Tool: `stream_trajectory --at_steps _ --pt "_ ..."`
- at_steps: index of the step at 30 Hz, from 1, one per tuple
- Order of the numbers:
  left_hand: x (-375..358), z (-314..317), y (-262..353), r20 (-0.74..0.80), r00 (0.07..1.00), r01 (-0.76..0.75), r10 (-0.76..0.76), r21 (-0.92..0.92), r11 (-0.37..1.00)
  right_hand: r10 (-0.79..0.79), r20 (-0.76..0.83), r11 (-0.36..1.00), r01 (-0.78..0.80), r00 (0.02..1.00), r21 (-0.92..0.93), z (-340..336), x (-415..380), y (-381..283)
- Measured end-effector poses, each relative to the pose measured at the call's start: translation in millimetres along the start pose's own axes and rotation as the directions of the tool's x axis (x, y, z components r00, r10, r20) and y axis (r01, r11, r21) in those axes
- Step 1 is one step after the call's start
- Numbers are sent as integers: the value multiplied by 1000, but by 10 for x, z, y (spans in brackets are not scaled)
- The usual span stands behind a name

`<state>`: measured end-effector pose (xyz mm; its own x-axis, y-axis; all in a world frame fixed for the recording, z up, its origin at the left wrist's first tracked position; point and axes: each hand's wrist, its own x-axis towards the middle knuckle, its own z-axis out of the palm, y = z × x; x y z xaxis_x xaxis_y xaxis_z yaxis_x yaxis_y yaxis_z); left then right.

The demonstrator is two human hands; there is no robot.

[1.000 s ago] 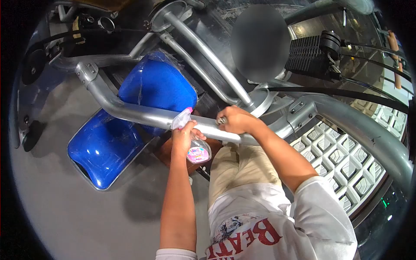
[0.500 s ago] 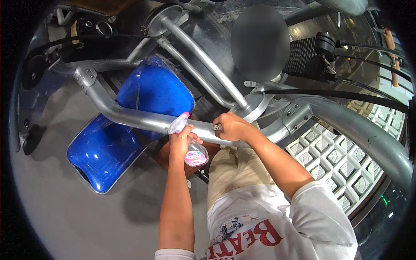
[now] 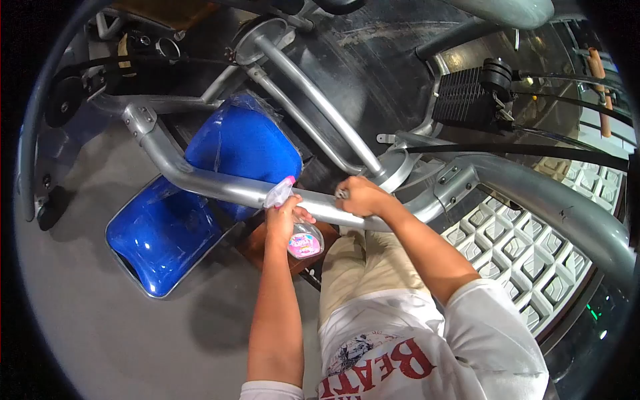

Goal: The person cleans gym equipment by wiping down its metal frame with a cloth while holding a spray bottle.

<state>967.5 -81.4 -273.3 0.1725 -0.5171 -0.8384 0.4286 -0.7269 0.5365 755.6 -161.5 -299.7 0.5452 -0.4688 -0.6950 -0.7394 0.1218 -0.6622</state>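
My left hand point(image 3: 283, 217) is wrapped round the neck of a clear spray bottle point(image 3: 305, 243) with a pink-and-white label and a pink nozzle tip. The bottle stands upright against the near side of a thick silver metal tube point(image 3: 233, 190). On the same tube, further right, rests my right hand point(image 3: 365, 197), closed with fingers curled. A bit of bunched greyish cloth point(image 3: 342, 194) shows at its knuckles; the rest is hidden in the grip.
Two blue padded seats point(image 3: 243, 143) point(image 3: 163, 233) in plastic film are at the left. Silver bars point(image 3: 320, 100) and a stack of black weight plates point(image 3: 460, 97) lie beyond the tube. A white patterned panel point(image 3: 527, 247) is at the right.
The view has shifted slightly, moving the scene a little to the right. Both hands keep their grips, and the right hand stays at about the same part of the tube.
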Motion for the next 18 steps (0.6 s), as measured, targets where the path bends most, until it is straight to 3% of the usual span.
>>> stream_trajectory --at_steps 4,7,11,12,15,18 --pt "-11 3 -20 -4 1000 26 -26 -33 999 88 111 995 -93 990 41 -197 -144 -228" --pt "56 -80 -98 8 999 35 -35 -6 999 -34 9 997 35 999 -74 52 217 3" --pt "23 -34 -49 -1 1000 10 -10 -28 1000 80 56 985 -71 995 -154 184 631 93" --pt "24 -26 -30 -6 1000 12 -12 -24 1000 -11 33 983 17 999 -180 190 619 107" --pt "6 -37 -44 -18 999 36 -37 -25 999 -35 -10 992 34 999 -123 179 434 159" --pt "19 -25 -34 -23 999 35 -36 -45 998 -30 84 992 40 996 -119 -104 -60 -125"
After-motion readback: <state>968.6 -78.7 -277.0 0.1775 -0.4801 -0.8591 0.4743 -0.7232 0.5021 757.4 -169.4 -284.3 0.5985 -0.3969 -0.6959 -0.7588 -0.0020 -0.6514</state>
